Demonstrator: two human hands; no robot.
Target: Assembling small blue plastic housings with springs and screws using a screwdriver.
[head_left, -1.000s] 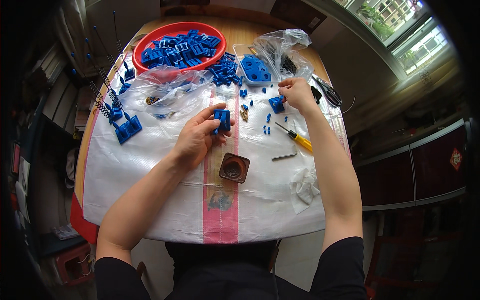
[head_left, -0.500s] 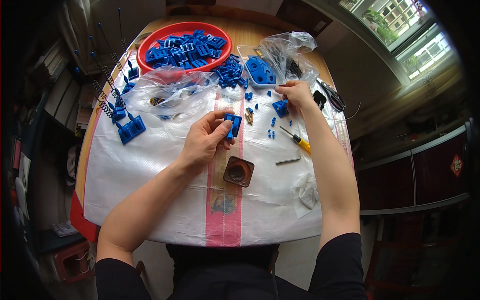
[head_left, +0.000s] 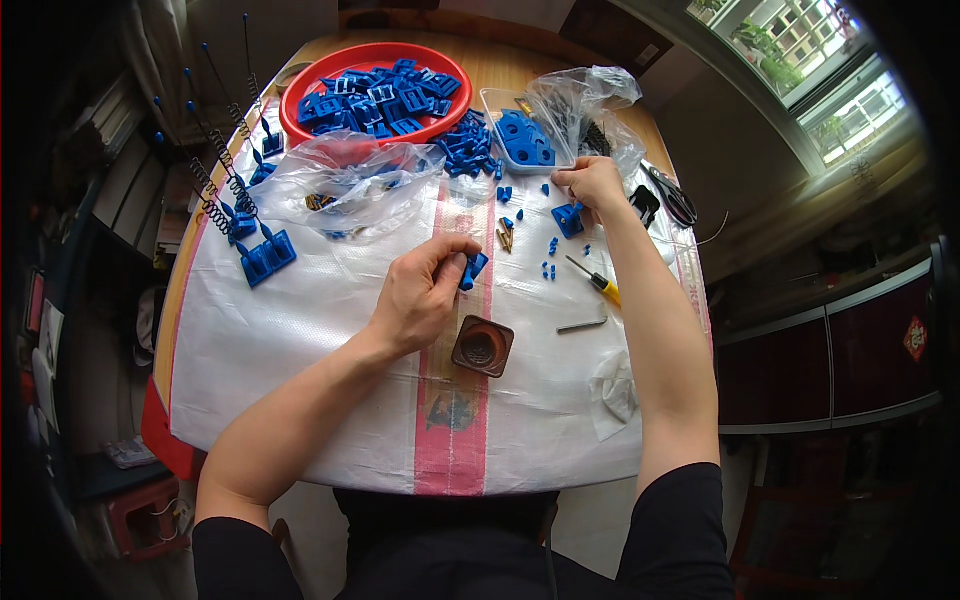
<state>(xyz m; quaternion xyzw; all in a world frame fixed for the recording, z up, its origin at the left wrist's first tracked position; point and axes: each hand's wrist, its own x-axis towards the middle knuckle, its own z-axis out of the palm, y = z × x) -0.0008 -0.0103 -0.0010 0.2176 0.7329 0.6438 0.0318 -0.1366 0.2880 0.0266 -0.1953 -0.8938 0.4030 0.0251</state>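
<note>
My left hand [head_left: 420, 290], over the middle of the table, is closed around a small blue plastic part [head_left: 475, 271]; my fingers hide much of it. My right hand [head_left: 592, 185] is farther off to the right, at the near corner of a clear plastic box [head_left: 540, 172] of flat blue pieces [head_left: 522, 135]. Its thumb and fingertips are pinched together, and whatever is between them is too small to make out. Just below that hand lies a blue plastic block [head_left: 568, 220]. Tiny blue pieces [head_left: 552, 247] and brass-coloured pins [head_left: 506, 236] lie between the hands.
Far left stands a red basin [head_left: 462, 105] of blue parts, with a clear plastic bag [head_left: 370, 185] before it. Spring-stemmed blue pieces [head_left: 268, 257] line the left edge. A brown square holder [head_left: 483, 346], screwdriver [head_left: 606, 288], metal rod [head_left: 582, 326], tissue [head_left: 612, 395] and scissors [head_left: 672, 195] lie nearer.
My left hand has turned the blue part, so its broad face no longer shows, and has lowered slightly. My right hand stays at the box corner, still pinched.
</note>
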